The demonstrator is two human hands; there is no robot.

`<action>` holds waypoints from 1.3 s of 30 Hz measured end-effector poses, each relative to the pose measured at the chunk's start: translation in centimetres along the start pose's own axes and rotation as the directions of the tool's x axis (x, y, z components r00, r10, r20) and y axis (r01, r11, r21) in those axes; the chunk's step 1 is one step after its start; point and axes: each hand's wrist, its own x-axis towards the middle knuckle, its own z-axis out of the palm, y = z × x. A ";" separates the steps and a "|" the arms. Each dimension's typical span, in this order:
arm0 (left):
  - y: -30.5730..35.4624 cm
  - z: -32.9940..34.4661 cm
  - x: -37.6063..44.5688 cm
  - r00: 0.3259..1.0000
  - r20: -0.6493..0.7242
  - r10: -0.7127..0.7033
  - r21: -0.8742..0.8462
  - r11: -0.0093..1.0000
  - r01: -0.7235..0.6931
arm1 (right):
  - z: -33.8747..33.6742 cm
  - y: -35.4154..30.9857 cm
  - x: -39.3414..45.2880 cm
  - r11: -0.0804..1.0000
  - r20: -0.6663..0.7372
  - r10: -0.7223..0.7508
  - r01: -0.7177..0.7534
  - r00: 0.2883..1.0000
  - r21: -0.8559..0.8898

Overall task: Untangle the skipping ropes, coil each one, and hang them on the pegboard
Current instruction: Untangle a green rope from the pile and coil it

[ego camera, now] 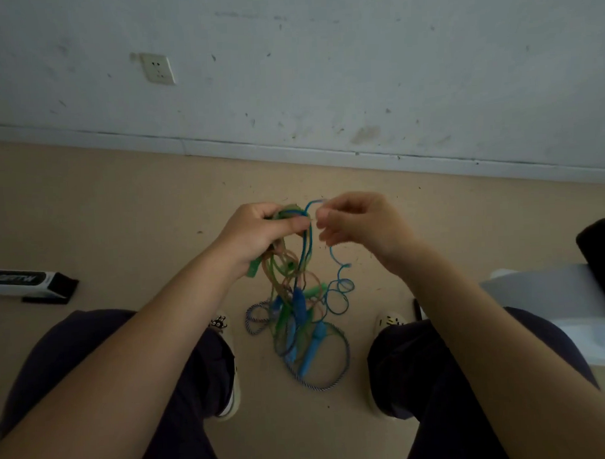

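Beige flooring (122, 208) is stretching out under a seated person, meeting a scuffed white wall (323, 74) along a pale baseboard, with a wall socket (158, 69) sitting on the wall up to the left.

Between the person's knees, the tangled skipping ropes (296, 298) are hanging in a bunch from the left hand (260, 230), with their lower loops trailing toward the floor between the two shoes; whether they are resting on it I cannot tell. Green, brownish and blue cords are mixing together, with blue handles (310, 345) and a green handle (315, 291) dangling low in the mass, and a blue-and-white braided cord (343, 365) is looping widest at the bottom. The left hand is gripping the top of the bunch, fingers curled round several strands, thumb pressing across them. Just beside it, the right hand (359, 224) is pinching a thin blue cord (340, 279) at a small loop lifted just above the bunch; that cord is curling down in springy coils to the right of the tangle.

Open floor is lying ahead of the hands up to the baseboard. At the left edge a black-and-white box (28, 281) is lying on the floor, well apart from the ropes. At the right, a white sheet-like object (553, 296) and a dark shape (600, 249) are sitting close to the right knee.
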 end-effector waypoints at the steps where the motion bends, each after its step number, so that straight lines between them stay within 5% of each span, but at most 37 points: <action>1: 0.1 0.0 -0.1 1.000 -0.010 -0.019 -0.078 0.997 0.018 | 0.4 0.2 -0.1 0.998 0.044 0.028 -0.026 0.999 -0.052; 5: 0.3 0.0 -0.3 0.998 0.057 -0.033 -0.249 0.967 0.046 | 2.1 1.1 -0.3 0.978 0.137 0.072 -0.043 0.988 -0.202; 9: 0.3 -0.3 -0.2 0.998 0.020 -0.055 -0.210 0.976 0.058 | 2.1 0.8 -0.1 0.982 0.099 -0.013 0.031 0.995 -0.188; 15: -0.4 -0.6 -0.2 0.970 0.217 -0.113 0.135 0.987 0.085 | 0.7 -0.5 0.2 0.968 -0.078 -0.094 0.109 0.993 0.224; 19: -1.4 -0.6 0.3 0.988 0.136 -0.076 0.463 0.886 0.005 | 0.3 -0.7 0.1 0.935 -0.114 -0.117 0.148 0.987 0.321; 22: -1.1 -0.6 0.3 0.998 0.060 -0.037 0.333 0.943 0.015 | 0.3 -0.6 0.2 0.946 -0.106 -0.089 0.118 0.990 0.302; 25: -0.2 -0.6 -0.1 0.999 0.013 -0.040 0.101 0.994 0.038 | 0.4 -0.1 0.2 0.999 -0.009 -0.020 0.021 1.000 0.049; 28: 0.7 -0.4 -0.7 0.997 0.028 -0.067 -0.154 0.986 0.070 | 1.4 0.7 0.0 0.974 0.131 0.054 -0.023 0.990 -0.225; 32: 1.1 -0.5 -0.9 0.996 0.077 -0.045 -0.323 0.944 0.067 | 2.6 1.5 0.2 0.939 0.159 0.015 0.040 0.987 -0.341; 35: 1.4 -1.0 -1.0 0.996 0.081 -0.048 -0.239 0.969 0.066 | 2.6 1.3 0.3 0.943 0.102 -0.072 0.101 0.992 -0.316; 39: 1.2 -1.3 -0.9 0.994 0.080 -0.070 0.076 0.995 0.064 | 1.8 0.3 0.2 0.986 0.003 -0.142 0.142 0.990 -0.087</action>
